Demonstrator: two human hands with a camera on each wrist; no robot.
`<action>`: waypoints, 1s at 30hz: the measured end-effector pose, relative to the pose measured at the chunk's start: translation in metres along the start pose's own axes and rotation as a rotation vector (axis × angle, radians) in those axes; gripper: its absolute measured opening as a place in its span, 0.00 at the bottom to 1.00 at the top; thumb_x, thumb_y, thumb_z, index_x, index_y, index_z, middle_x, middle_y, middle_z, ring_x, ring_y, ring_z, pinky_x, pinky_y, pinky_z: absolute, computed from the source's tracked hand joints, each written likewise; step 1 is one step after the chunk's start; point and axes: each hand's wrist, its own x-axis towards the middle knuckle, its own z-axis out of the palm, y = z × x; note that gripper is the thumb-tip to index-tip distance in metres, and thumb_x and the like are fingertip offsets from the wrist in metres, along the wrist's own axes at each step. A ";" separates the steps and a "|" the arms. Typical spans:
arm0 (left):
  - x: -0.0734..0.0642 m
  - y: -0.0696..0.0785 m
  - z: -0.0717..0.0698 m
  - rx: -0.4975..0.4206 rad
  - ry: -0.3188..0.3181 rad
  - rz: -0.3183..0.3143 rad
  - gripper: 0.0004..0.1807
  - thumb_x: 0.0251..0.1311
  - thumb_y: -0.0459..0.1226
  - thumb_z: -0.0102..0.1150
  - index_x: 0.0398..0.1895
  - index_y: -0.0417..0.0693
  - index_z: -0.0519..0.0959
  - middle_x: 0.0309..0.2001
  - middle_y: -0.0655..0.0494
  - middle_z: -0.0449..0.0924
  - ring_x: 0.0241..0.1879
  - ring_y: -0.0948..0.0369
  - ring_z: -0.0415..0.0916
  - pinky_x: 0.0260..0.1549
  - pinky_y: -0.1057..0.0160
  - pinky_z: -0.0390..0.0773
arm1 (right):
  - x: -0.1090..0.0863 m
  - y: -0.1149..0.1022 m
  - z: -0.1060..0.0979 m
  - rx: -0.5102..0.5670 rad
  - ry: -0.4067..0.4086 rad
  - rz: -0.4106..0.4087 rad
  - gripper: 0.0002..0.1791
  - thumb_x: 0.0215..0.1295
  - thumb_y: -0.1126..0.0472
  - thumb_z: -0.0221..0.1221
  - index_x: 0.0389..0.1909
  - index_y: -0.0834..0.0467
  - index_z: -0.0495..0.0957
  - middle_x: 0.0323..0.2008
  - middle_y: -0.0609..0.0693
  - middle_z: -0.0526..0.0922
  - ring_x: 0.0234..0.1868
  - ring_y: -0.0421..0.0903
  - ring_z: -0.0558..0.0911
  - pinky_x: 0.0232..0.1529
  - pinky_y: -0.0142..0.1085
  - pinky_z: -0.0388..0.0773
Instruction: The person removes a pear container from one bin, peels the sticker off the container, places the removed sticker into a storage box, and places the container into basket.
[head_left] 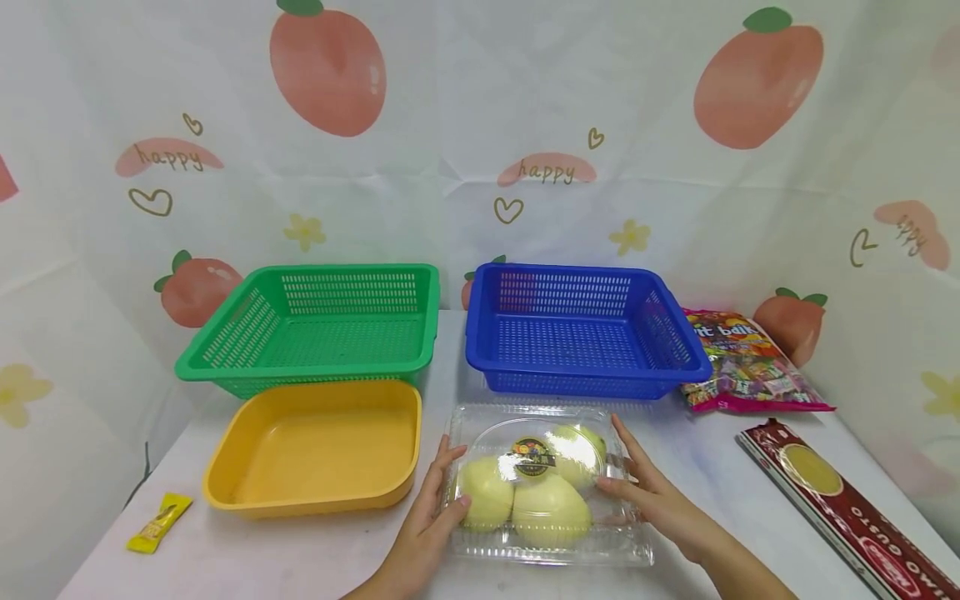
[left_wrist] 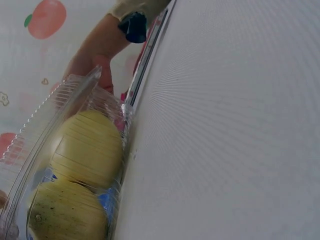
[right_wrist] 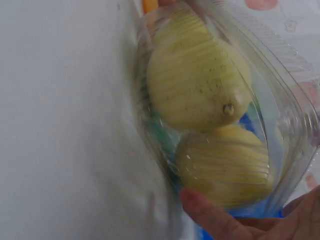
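Note:
A clear plastic clamshell box (head_left: 480, 425) with a dark round label lies in front of me, near the middle front of the white table in the head view. Inside it are three pale yellow-green fruits (head_left: 551, 510) that look like pears. My left hand (head_left: 429, 508) grips the box's left side, thumb near the front-left corner. At the opposite side my right hand (head_left: 660, 500) holds it, thumb over the lid and fingers along the edge. Two of the fruits show through the ribbed wall in the left wrist view, and in the right wrist view a fingertip (right_wrist: 192, 200) touches the box's lower edge.
Behind the box stand a green basket (head_left: 307, 371) and a blue basket (head_left: 585, 385). A yellow tub (head_left: 315, 507) sits left, beside a small yellow packet (head_left: 159, 523). At right lie a candy bag (head_left: 757, 367) and a long dark red pack (head_left: 847, 508).

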 end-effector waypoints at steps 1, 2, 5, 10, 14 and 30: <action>0.000 0.000 0.000 -0.001 0.002 0.002 0.27 0.68 0.36 0.43 0.69 0.51 0.54 0.75 0.47 0.25 0.72 0.45 0.22 0.55 0.91 0.39 | 0.000 -0.002 -0.002 -0.043 -0.010 -0.007 0.47 0.67 0.53 0.52 0.70 0.32 0.25 0.72 0.65 0.28 0.67 0.77 0.45 0.49 0.68 0.68; 0.000 0.000 0.000 0.000 0.004 0.002 0.27 0.68 0.36 0.43 0.69 0.51 0.54 0.75 0.47 0.25 0.73 0.45 0.22 0.56 0.91 0.39 | 0.000 -0.004 -0.004 -0.085 -0.024 -0.020 0.48 0.67 0.52 0.51 0.69 0.31 0.23 0.72 0.63 0.26 0.67 0.77 0.43 0.51 0.69 0.66; -0.001 0.000 0.000 0.005 0.005 -0.003 0.27 0.68 0.37 0.43 0.69 0.53 0.54 0.75 0.47 0.25 0.73 0.45 0.23 0.61 0.84 0.37 | 0.002 -0.010 -0.012 -0.207 -0.047 -0.070 0.49 0.67 0.51 0.52 0.70 0.36 0.21 0.73 0.61 0.24 0.68 0.76 0.42 0.55 0.72 0.56; 0.000 0.000 0.000 0.008 0.003 0.003 0.27 0.68 0.37 0.44 0.69 0.53 0.54 0.75 0.47 0.26 0.73 0.45 0.24 0.61 0.85 0.38 | 0.006 -0.026 -0.024 -0.323 -0.048 -0.132 0.50 0.65 0.51 0.54 0.73 0.50 0.27 0.72 0.65 0.30 0.69 0.73 0.41 0.61 0.69 0.51; -0.001 0.000 0.000 0.006 0.006 0.009 0.27 0.68 0.36 0.44 0.69 0.52 0.54 0.75 0.47 0.26 0.73 0.45 0.24 0.55 0.91 0.40 | 0.013 -0.046 -0.032 -0.438 -0.050 -0.195 0.46 0.63 0.48 0.57 0.73 0.57 0.42 0.73 0.66 0.38 0.68 0.73 0.46 0.59 0.69 0.56; 0.000 0.001 0.000 0.037 0.007 -0.022 0.27 0.68 0.37 0.43 0.69 0.54 0.54 0.75 0.48 0.26 0.73 0.45 0.26 0.66 0.47 0.34 | 0.060 -0.106 -0.010 -0.624 -0.264 -0.386 0.19 0.59 0.62 0.62 0.49 0.68 0.77 0.46 0.59 0.81 0.46 0.52 0.82 0.46 0.35 0.81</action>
